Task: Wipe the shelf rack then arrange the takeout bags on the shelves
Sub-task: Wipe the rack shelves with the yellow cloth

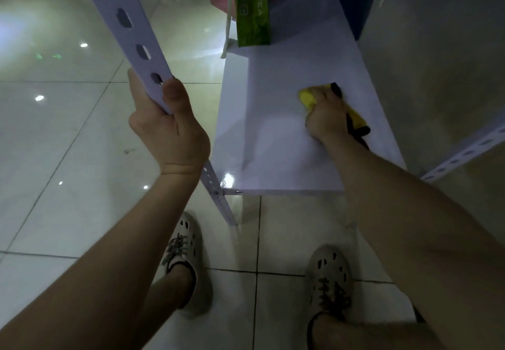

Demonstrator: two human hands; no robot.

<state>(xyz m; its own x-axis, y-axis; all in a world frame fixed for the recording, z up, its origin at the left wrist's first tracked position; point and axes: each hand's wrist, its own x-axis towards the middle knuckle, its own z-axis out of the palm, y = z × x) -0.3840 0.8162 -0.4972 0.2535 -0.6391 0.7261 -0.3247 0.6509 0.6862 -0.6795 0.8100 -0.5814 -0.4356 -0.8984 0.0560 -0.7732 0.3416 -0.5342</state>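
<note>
Two bags (252,8), left hand (168,128) gripping one post (123,19), right hand (326,115) clutching one cloth (307,97)

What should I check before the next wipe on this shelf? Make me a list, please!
1. Left hand grips the post: ok.
2. Right hand holds the cloth: ok.
3. Cloth touches the shelf: ok.
4. Bare shelf between the cloth and the green bag: ok.
5. Far end free for wiping: not ok, the green bag stands there.
6. Wiped part clean: cannot tell, the light is dim.
</note>
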